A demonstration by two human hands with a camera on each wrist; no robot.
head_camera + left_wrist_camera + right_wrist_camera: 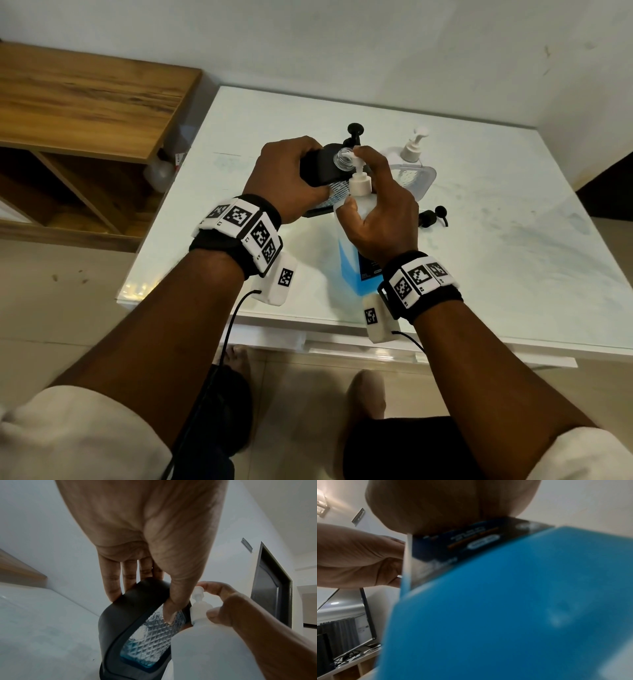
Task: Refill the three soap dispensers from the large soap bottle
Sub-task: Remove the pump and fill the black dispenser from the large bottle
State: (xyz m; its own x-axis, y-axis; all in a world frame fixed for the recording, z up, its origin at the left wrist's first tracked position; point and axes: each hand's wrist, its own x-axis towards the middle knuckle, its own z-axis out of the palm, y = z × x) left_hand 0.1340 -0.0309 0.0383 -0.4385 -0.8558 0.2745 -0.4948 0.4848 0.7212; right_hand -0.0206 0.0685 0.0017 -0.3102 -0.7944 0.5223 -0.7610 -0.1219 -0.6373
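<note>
My left hand (286, 178) grips a black soap dispenser (317, 168) with a ribbed clear window, tilted over the white table. Its clear neck (343, 159) has no cap on it. In the left wrist view my thumb lies on the black dispenser's (123, 616) window, and a little blue soap (137, 660) sits at its bottom. My right hand (380, 202) holds the large soap bottle (352, 260), half full of blue liquid. Its forefinger lies on the white pump head (356, 154), whose spout is at the open neck. The right wrist view is filled by the large bottle (505, 608).
A second black dispenser (355, 132) with its pump on stands just behind my hands. A clear dispenser with a white pump (412, 164) stands to the right. A loose black pump (433, 216) lies on the table (513, 205). A wooden shelf (85, 99) is at the left.
</note>
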